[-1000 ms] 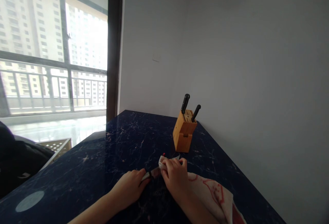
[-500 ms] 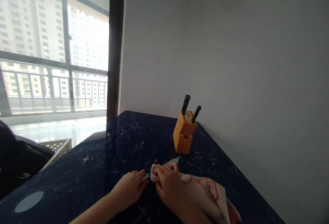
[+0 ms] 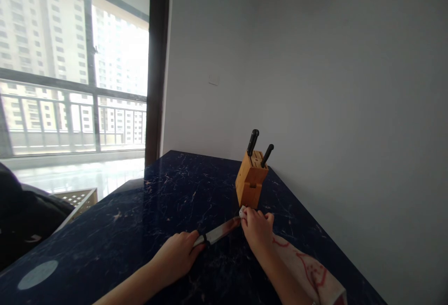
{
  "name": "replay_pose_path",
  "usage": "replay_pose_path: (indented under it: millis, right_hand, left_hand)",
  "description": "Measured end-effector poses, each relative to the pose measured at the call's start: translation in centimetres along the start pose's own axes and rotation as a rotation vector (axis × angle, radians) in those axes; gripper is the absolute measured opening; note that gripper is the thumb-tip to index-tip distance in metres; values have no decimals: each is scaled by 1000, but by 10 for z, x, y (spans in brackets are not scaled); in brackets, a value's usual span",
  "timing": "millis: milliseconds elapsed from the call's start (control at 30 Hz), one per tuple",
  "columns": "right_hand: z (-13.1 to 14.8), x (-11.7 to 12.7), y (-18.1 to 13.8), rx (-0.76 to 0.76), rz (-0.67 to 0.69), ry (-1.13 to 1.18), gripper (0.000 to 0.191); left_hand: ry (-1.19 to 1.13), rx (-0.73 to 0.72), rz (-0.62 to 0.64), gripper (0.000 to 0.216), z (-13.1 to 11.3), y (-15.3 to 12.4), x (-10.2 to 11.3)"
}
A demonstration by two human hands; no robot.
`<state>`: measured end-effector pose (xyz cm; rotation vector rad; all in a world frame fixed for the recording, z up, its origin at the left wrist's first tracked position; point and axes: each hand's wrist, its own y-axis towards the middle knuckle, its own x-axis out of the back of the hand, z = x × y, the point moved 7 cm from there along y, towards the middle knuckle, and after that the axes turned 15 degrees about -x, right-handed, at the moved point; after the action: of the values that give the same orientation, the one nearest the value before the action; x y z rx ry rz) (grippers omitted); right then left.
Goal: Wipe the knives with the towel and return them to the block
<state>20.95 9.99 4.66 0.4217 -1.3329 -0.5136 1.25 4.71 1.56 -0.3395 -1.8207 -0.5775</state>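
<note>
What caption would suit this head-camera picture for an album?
Left hand grips a knife; right hand holds a cloth at its tip, near a knife block.

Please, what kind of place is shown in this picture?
Probably a kitchen in a high-rise flat: a wooden knife block stands on a dark marble counter, the left hand holds a knife, the right hand a cloth, and the window shows tall apartment buildings.

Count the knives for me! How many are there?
3. One tall knife and one shorter knife stand in the wooden knife block; the third knife is held by the left hand. None look hidden.
</note>
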Motion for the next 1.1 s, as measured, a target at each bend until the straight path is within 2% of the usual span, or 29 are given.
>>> replay_pose_path:
  millis: [233,500,667,867,1100]
  right_hand:
    - [14,3,-7,86,6,81,11]
    - [8,4,-3,46,-3,126,10]
    - [11,12,-3,60,-77,124,9]
    - [22,28,-7,141,-131,218,15]
    - [38,41,-16,283,-106,311,15]
  left_hand:
    - [6,51,-12,37,4,0,-3]
    - [-9,67,-55,47,2,1,3]
    - [76,96,-44,45,11,0,8]
    - [133,151,-47,44,18,-1,20]
    - [164,191,-48,44,20,-1,27]
